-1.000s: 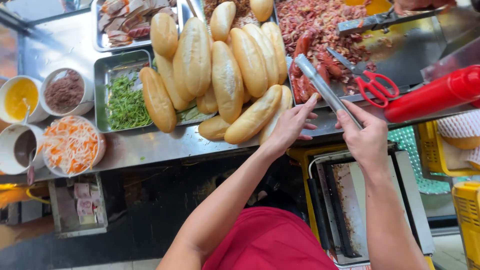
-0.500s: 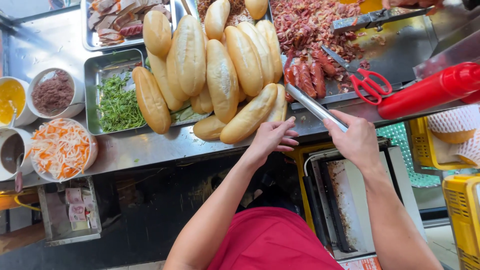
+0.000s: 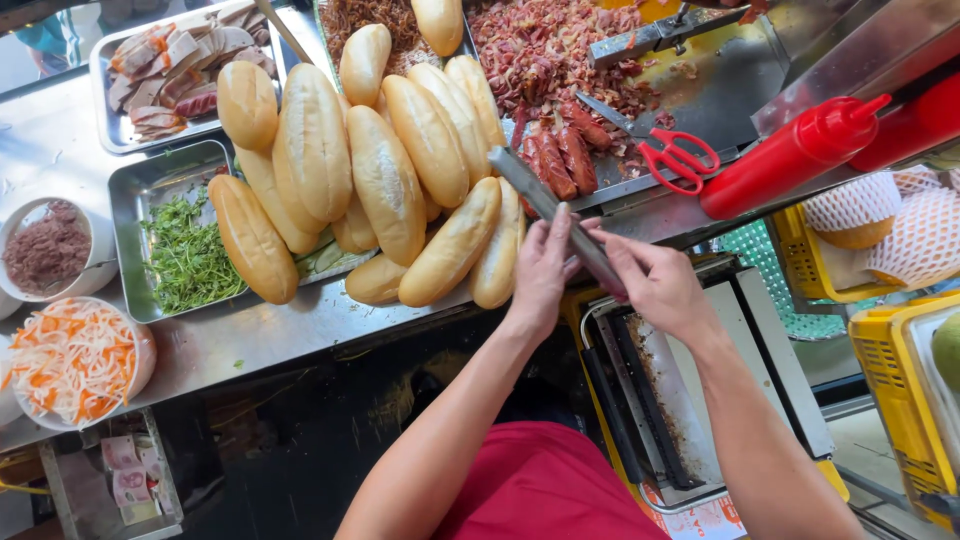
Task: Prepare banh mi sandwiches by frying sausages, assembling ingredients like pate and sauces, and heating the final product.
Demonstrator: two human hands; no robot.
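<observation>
Both forearms reach up from the lower edge, bare, and meet at the desk's (image 3: 300,330) near edge. The right hand (image 3: 660,285) is clenched around the lower end of long metal tongs (image 3: 555,215), which slant up and left toward the sausages (image 3: 560,155). The left hand (image 3: 540,275) has its fingers (image 3: 560,235) stretched straight against the tongs' shaft, thumb side pressed close, touching rather than wrapping it. The tongs lie over the desk's near edge, just beside the heap of bread rolls (image 3: 390,170). Red scissors (image 3: 680,160) and a red squeeze bottle (image 3: 790,155) sit toward the right edge.
</observation>
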